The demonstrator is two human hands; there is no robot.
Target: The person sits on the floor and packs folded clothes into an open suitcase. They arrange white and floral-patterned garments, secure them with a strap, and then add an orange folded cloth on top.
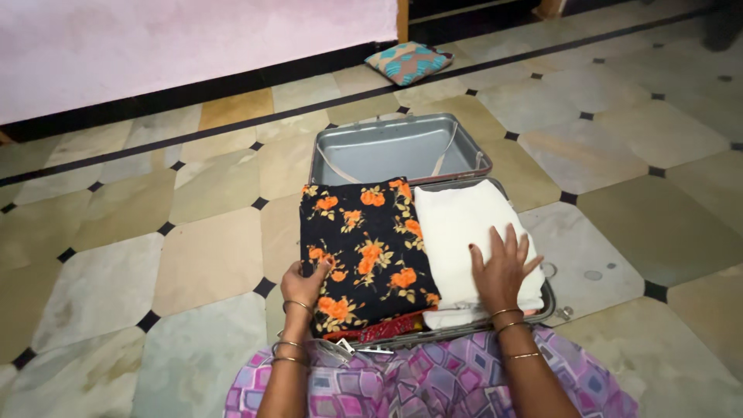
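An open grey suitcase (402, 147) lies on the tiled floor in front of me, its lid tipped back. Inside, on the left, lies a folded black cloth with orange flowers (360, 244); a folded white cloth (460, 224) fills the right side. My left hand (306, 282) grips the near left edge of the floral cloth, fingers curled over it. My right hand (501, 267) rests flat on the white cloth, fingers spread. A red patterned cloth (391, 330) peeks out under the floral one at the near edge.
A small cushion with a blue and brown pattern (409, 62) lies on the floor beyond the suitcase, near a pale wall with a dark skirting. My lap in a purple patterned garment (433, 379) touches the suitcase's near edge. Tiled floor surrounds everything.
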